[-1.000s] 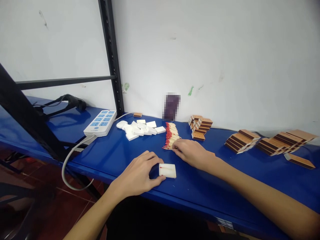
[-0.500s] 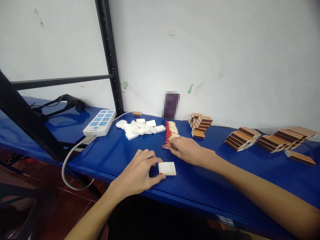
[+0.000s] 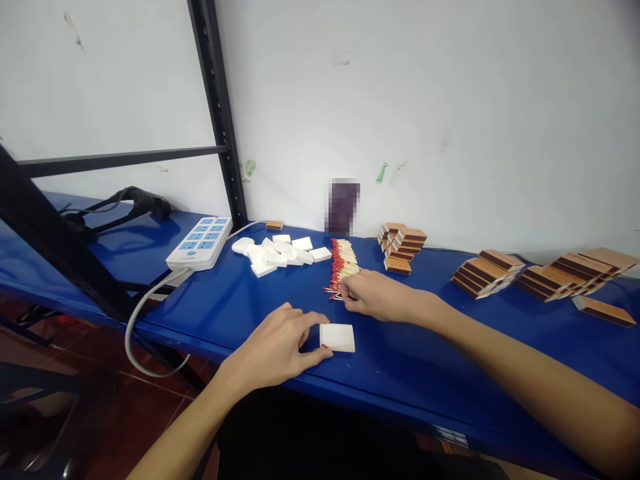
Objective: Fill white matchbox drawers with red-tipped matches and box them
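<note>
**Left hand [image 3: 275, 350] on a matchbox tray [image 3: 341, 338], right hand [image 3: 376, 295] at the matchstick row [image 3: 342, 259]**

Well left of the matchstick row stands a white power strip [image 3: 201, 243] with blue sockets. Nearer, the left hand grips the tray's left end between thumb and forefinger; the tray lies in front of the row, a red match head showing at its near left corner. A jumble of white matchbox trays [image 3: 270, 257] sits just left of the row. The right hand's curled fingers meet the row's near end; whether they pinch a match cannot be told. Right of the row come three stacks of brown matchboxes [image 3: 483, 277].
</note>
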Demonstrator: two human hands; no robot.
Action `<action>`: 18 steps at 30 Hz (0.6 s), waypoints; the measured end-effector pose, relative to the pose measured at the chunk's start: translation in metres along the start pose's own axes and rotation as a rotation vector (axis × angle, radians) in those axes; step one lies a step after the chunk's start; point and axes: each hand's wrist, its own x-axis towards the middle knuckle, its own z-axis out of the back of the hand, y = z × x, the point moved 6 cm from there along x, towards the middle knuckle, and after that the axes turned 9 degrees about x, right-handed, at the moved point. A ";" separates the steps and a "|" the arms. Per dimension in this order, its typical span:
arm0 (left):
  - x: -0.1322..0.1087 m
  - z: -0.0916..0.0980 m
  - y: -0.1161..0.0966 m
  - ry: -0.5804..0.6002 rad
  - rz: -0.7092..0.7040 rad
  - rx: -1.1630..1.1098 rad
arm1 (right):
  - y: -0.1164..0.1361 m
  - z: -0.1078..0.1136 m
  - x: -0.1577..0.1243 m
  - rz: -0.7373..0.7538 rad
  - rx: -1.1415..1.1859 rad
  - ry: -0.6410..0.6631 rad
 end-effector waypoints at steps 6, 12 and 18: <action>0.000 0.002 -0.002 -0.042 -0.036 -0.012 | 0.011 0.011 -0.004 0.053 0.080 0.097; 0.000 0.006 -0.004 -0.104 -0.049 0.018 | 0.021 0.023 -0.014 0.025 0.301 0.281; 0.002 0.006 -0.004 -0.089 -0.035 0.042 | 0.035 0.022 -0.025 0.020 0.409 0.379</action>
